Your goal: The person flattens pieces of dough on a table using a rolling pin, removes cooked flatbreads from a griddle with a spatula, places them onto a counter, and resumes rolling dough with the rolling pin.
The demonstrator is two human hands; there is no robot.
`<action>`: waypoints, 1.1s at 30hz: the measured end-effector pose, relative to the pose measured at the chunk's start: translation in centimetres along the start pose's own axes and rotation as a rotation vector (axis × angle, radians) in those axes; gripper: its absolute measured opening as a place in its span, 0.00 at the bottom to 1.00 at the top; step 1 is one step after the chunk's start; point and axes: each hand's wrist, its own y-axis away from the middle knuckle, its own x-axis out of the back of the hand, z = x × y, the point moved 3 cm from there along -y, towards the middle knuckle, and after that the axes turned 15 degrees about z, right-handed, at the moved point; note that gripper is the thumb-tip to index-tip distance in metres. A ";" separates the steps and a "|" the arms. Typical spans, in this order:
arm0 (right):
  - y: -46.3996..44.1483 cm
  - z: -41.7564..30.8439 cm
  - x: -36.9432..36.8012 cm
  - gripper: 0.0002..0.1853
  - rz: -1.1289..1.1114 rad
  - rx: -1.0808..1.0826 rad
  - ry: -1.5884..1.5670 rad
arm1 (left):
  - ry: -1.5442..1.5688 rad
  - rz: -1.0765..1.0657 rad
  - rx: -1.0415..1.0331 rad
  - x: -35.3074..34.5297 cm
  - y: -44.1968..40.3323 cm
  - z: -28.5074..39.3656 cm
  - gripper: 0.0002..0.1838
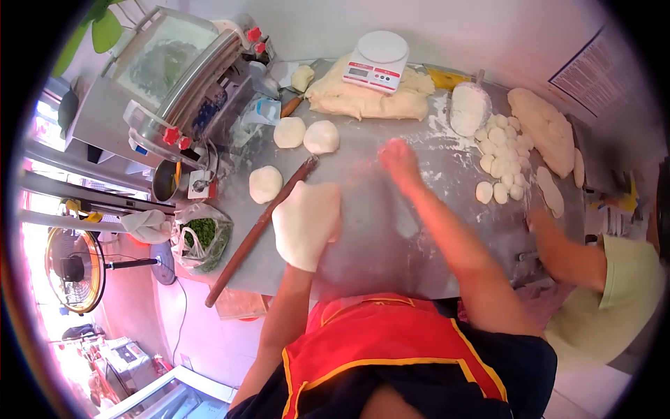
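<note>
A flat, pale dough sheet [301,227] hangs over my left hand [334,232], which holds it above the near part of the metal worktop [370,258]. Most of that hand's fingers are hidden by the dough. My right hand [398,156] is over the middle of the worktop, smeared by motion, so its fingers cannot be made out. A long brown rolling pin [244,255] lies slantwise just left of the dough sheet. Beyond it are three round dough pieces, one [266,184] near the pin and two [289,132] [322,137] farther back.
A white scale [377,61] stands on a big dough mass [335,94] at the back. Small dough pieces [501,157], a floury bowl [470,109] and larger dough [544,129] lie right. Another person's arm [569,258] reaches in there. A dough machine [188,77] and bagged greens [201,237] are left.
</note>
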 end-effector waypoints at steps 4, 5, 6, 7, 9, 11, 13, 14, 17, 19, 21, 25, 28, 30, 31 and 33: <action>-12.1 0.6 -0.7 0.10 -0.032 -0.229 -0.058 | 0.008 0.026 -0.042 0.0 0.5 1.2 0.24; -14.3 1.3 -1.6 0.09 -0.058 -0.258 -0.101 | 0.004 0.038 -0.053 0.0 0.5 1.5 0.24; -16.2 1.9 -2.6 0.08 -0.082 -0.348 -0.264 | 0.002 0.054 -0.065 0.0 0.6 1.7 0.24; -17.6 2.2 -3.8 0.08 -0.108 -0.439 -0.424 | -0.006 0.071 -0.080 0.0 0.6 2.0 0.24; -18.3 1.9 -5.6 0.07 -0.059 -0.607 -0.592 | -0.004 0.100 -0.109 0.0 0.5 2.6 0.24; -18.0 -1.9 -6.2 0.10 0.095 -0.749 -0.606 | -0.004 0.124 -0.131 -0.3 0.2 2.7 0.24; -20.1 -0.3 -6.0 0.09 0.083 -0.677 -0.716 | -0.009 0.140 -0.150 -0.9 -0.2 3.0 0.24; -21.0 0.6 -6.1 0.09 0.056 -0.646 -0.763 | -0.005 0.149 -0.159 -1.1 -0.5 3.0 0.24; -24.1 4.8 -4.4 0.10 -0.076 -0.779 -0.837 | 0.015 0.149 -0.173 -2.1 -1.1 2.4 0.25; -26.7 7.6 -3.4 0.09 -0.304 -0.316 -0.682 | 0.031 0.136 -0.183 -3.0 -1.4 1.6 0.25; -28.2 8.3 -4.3 0.13 -0.314 -0.597 -0.647 | 0.055 0.121 -0.214 -3.2 -0.9 1.0 0.25; -27.7 9.8 -6.3 0.17 -0.251 -0.895 -0.658 | 0.089 0.136 -0.319 -0.7 2.8 1.3 0.25; -22.7 10.4 -8.1 0.15 -0.200 -0.673 -0.479 | 0.126 0.239 -0.426 4.6 8.0 2.6 0.25; -17.9 10.2 -9.3 0.14 -0.297 -0.712 -0.404 | 0.161 0.350 -0.507 9.4 12.8 3.1 0.25; -14.8 9.2 -10.0 0.14 -0.317 -0.647 -0.340 | 0.183 0.411 -0.547 11.8 15.1 3.3 0.26; -6.3 4.5 -11.1 0.13 -0.338 -0.517 -0.221 | 0.227 0.551 -0.640 16.8 20.1 3.8 0.26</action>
